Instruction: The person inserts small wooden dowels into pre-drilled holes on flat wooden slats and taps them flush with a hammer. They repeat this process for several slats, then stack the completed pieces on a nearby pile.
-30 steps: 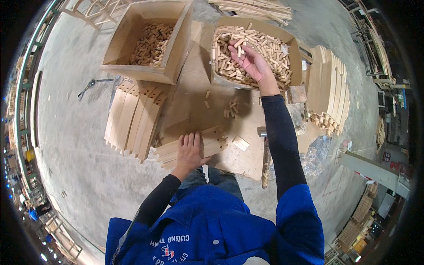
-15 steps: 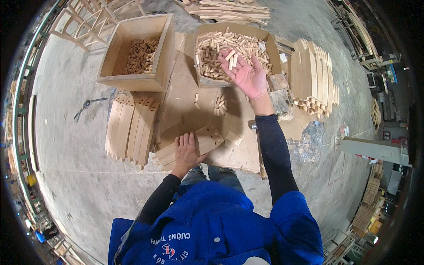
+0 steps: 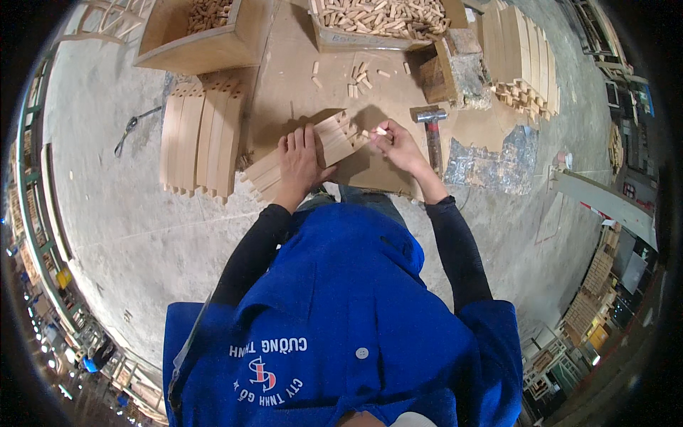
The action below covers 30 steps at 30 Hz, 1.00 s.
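1. Head view: left hand is lying flat, fingers spread, pressing down the stack of wooden slats on the cardboard sheet.
2. Right hand is pinching a small dowel at the slat ends.
3. Hammer is lying just beside it.
4. Advice: keep the stack pinned, line the dowel up square.

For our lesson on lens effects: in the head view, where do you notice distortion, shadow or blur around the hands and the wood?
Head view: fisheye bends floor lines and the stacked boards toward a black rim; the left hand on the wooden piece and the right hand pinching a dowel look sharp; soft shadow falls on the cardboard; edges look smeared.
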Each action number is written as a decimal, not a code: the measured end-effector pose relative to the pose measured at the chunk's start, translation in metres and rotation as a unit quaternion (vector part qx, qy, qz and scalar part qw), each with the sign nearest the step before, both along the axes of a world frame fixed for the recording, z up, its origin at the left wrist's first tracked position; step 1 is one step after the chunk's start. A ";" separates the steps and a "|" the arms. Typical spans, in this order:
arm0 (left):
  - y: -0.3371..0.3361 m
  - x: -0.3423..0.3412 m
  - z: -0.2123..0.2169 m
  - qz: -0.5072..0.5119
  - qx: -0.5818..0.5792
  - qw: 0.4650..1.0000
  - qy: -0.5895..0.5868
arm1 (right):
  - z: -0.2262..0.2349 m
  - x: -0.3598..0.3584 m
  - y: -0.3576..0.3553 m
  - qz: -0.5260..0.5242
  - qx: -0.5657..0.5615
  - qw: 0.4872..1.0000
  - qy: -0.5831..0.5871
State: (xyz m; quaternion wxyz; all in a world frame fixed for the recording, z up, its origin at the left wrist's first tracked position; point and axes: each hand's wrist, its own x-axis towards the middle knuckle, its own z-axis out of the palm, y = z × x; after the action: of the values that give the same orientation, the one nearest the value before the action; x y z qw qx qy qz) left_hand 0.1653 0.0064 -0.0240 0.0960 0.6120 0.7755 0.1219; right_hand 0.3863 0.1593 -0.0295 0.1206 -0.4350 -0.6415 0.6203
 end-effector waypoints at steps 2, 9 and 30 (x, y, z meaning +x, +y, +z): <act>-0.001 -0.001 -0.001 0.009 -0.017 1.000 0.007 | -0.001 -0.005 -0.015 0.010 0.010 1.000 -0.009; 0.000 -0.001 0.001 0.006 -0.034 0.999 -0.003 | 0.029 -0.024 -0.019 0.083 0.113 0.979 -0.149; 0.000 -0.006 0.002 -0.013 -0.029 0.999 -0.026 | 0.040 -0.042 0.003 0.229 0.174 0.948 -0.138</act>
State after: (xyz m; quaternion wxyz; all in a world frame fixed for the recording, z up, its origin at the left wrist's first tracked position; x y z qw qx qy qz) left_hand 0.1596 0.0068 -0.0219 0.1350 0.6153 0.7682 0.1142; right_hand 0.3442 0.1625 0.0101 -0.0405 -0.3299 -0.8321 0.4439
